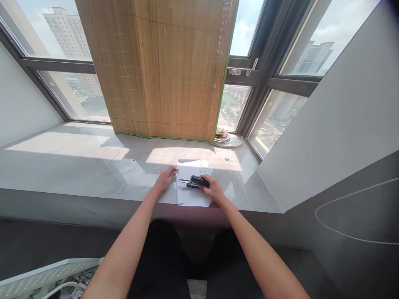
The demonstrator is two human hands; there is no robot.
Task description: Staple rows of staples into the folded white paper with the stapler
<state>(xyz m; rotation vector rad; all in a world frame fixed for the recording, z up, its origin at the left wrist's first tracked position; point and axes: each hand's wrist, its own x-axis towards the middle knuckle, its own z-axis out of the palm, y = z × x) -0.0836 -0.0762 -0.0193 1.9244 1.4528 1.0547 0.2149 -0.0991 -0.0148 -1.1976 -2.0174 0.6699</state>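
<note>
My right hand (213, 189) is closed round the rear of a black stapler (199, 181) above the sheets of white paper (190, 197). A narrow silver part of the stapler (183, 181) sticks out to the left, toward my other hand. At the left edge of the paper, my left hand (165, 179) has its fingertips pinched together. Something small and dark shows at those fingertips, too small to name. Handwriting or print covers the upper right of the paper, which lies on the pale windowsill (124, 182).
A bamboo mat (168, 74) stands against the window behind the paper. Stacked plates (222, 139) sit at its right foot. Two tiny dark strips (226, 159) lie on the sill. A white basket (56, 272) is at lower left; a beaded cord (336, 236) hangs at right.
</note>
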